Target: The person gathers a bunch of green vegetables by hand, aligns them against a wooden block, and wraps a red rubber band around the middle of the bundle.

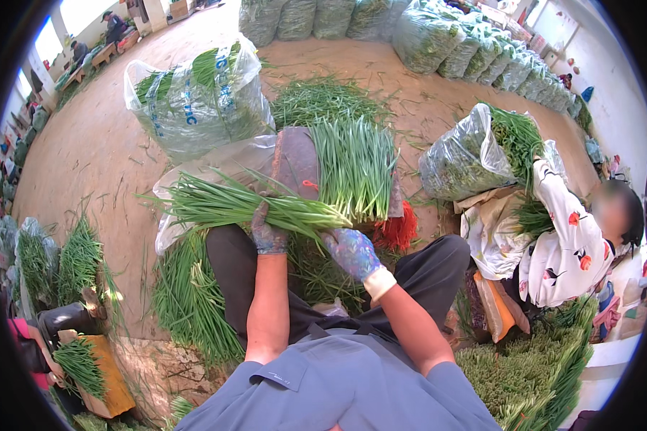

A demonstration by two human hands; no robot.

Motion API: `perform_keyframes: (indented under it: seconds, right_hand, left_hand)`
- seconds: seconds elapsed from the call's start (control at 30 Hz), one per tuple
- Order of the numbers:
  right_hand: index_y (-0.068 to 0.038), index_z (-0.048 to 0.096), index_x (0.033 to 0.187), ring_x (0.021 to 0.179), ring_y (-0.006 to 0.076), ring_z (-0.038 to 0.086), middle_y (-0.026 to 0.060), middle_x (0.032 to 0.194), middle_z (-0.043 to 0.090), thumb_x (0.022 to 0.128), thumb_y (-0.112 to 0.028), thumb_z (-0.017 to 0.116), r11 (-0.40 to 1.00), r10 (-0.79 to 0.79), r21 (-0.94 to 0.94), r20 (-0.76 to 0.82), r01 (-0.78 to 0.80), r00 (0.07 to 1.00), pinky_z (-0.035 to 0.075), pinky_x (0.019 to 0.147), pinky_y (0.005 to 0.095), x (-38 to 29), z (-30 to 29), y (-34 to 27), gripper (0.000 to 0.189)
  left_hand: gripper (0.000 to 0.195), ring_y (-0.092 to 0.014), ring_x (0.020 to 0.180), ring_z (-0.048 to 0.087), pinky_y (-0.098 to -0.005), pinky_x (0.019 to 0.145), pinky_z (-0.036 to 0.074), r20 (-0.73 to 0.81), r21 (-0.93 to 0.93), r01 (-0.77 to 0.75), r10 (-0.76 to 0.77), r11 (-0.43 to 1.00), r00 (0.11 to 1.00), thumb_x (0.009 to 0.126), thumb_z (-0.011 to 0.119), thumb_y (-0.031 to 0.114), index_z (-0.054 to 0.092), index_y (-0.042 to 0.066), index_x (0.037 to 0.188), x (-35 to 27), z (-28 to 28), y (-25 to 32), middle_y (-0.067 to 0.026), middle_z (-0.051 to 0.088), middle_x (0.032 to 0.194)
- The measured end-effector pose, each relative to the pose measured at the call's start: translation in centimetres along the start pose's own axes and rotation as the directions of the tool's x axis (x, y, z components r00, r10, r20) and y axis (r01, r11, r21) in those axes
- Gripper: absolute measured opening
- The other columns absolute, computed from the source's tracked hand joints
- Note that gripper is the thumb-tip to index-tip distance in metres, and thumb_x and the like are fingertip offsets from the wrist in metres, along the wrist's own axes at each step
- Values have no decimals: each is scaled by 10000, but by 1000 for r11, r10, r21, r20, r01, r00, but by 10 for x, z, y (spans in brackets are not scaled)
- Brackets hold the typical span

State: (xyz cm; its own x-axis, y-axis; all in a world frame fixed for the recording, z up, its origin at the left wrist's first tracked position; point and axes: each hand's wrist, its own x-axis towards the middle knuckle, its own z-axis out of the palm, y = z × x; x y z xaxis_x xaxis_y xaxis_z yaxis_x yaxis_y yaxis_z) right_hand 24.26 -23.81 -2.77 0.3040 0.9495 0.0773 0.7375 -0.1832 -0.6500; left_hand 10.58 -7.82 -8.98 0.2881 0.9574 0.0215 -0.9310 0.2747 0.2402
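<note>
Gloved in a patterned work glove, my left hand (268,229) grips a bunch of long green leafy stalks, likely Chinese chives (232,204), lying crosswise above my lap. My right hand (353,256), in a blue patterned glove with a pale cuff, is at the pale stem ends of that bunch; its fingers are partly hidden, so its hold cannot be told. Just beyond, an evenly laid row of stalks (356,169) rests on a dark low bench (296,156). Red ties (399,226) hang at the bench's right end, and one small red loop (310,185) lies on its top.
A filled clear plastic bag (194,108) stands ahead left, with loose stalks (329,102) behind the bench. More stalks (194,301) lie beside my left leg. A co-worker (566,242) sits close at right near another bag (469,153); another person's arm (46,355) shows lower left.
</note>
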Motion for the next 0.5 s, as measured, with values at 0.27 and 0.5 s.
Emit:
perform_keyframes:
  seconds: [0.27, 0.5]
  right_hand:
    - [-11, 717, 1040, 487, 67, 511, 9, 674, 620, 924, -243, 676, 645, 414, 599, 249, -475, 876, 379, 441, 240, 20, 11, -3, 263]
    - [-13, 716, 1050, 563, 73, 547, 7, 698, 647, 895, -197, 696, 611, 459, 630, 212, -480, 863, 431, 515, 256, -27, 7, 53, 242]
  left_hand:
    - [381, -275, 1043, 634, -455, 940, 528, 48, -10, 212, -211, 977, 976, 877, 663, 60, 573, 57, 1247, -11, -9, -1, -94, 649, 1131]
    - [564, -243, 1073, 626, -486, 946, 523, 38, -137, 32, -27, 990, 999, 887, 618, -20, 464, 188, 1388, 4, -13, 4, -60, 654, 1155]
